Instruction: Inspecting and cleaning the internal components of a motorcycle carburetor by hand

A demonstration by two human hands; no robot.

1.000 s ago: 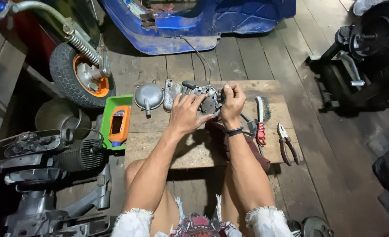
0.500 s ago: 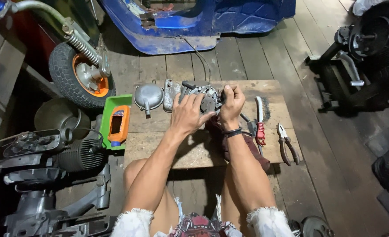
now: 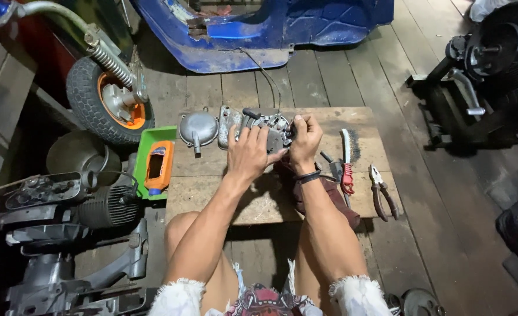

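Two hands meet on one small engine part, a grey metal carburetor-like assembly [image 3: 270, 130], which sits on the far middle of the low wooden bench [image 3: 212, 199]. The left hand [image 3: 248, 153] lies over the near side of the assembly with fingers spread and closed around its body, holding it steady. The right hand [image 3: 305, 139] grips the right end of the assembly with curled fingers; I cannot tell if a small tool or screw is between the fingertips. To do this step well, I judge the left hand should press the assembly firmly down so it does not turn, while the right hand works with small, controlled turns. Left of the assembly lie a round grey cover [image 3: 198, 129] and, further left, a green tray [image 3: 153, 161]. Right of the assembly lie a wire brush [image 3: 346, 158] and pliers [image 3: 381, 193], near enough to reach.
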